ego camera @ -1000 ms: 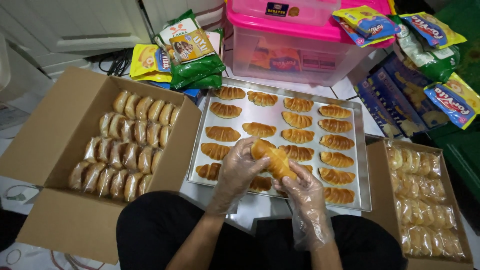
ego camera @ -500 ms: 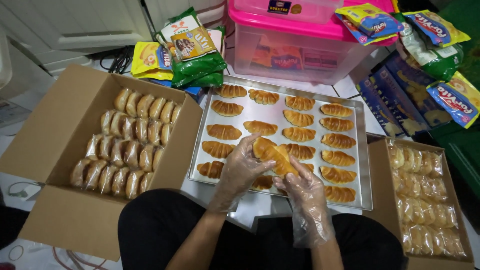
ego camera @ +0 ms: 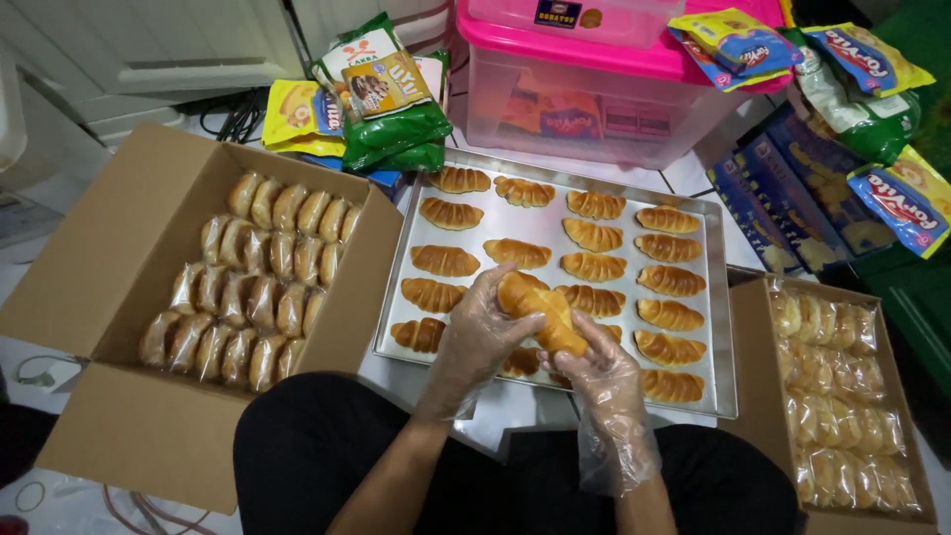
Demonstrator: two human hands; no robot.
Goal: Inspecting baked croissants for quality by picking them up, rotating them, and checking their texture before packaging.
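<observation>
At far left an open cardboard box [ego camera: 129,297] sits on the floor, packed with rows of wrapped rolls [ego camera: 253,287]. Behind its right corner lie green and yellow snack packets [ego camera: 381,104]. Next comes a metal baking tray [ego camera: 718,297] carrying rows of golden crescent rolls [ego camera: 594,235]. Over the tray's near edge, the person's left hand [ego camera: 475,342], in a thin clear plastic glove, has its grip curled closed around the left side of one crescent-shaped bread roll [ego camera: 540,307], lifted above the tray. The right hand [ego camera: 599,372], gloved the same way, closes its grip on the roll's lower right end, so both hands hold it between them. Behind the tray stands a pink-lidded clear storage bin [ego camera: 594,89]. At far right a second box [ego camera: 842,396] holds more wrapped rolls, with blue cartons [ego camera: 792,198] behind it.
</observation>
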